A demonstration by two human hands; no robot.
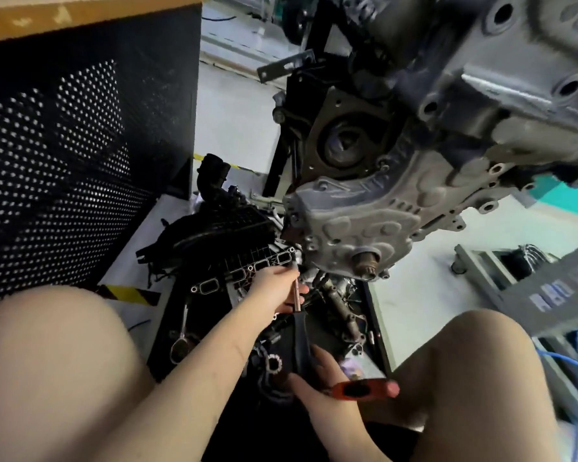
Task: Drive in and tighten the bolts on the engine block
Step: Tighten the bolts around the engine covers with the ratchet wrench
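Left hand (274, 288) pinches the metal shaft of the T-handle driver (299, 331) near its tip, steering it toward a spot at the engine block's (364, 221) lower left corner, around 7 o'clock of the casting. Right hand (324, 385) is wrapped round the red grip down at 6 o'clock. Can't see the bolt itself, so no idea how seated it is. Several flange holes at 3 o'clock look empty, so I'd guess plenty's left. Black intake manifold (221, 238) sits at 9 o'clock.

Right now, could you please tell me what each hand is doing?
Left hand: pinches the metal shaft of the T-handle driver near its tip.
Right hand: grips the driver's red handle.
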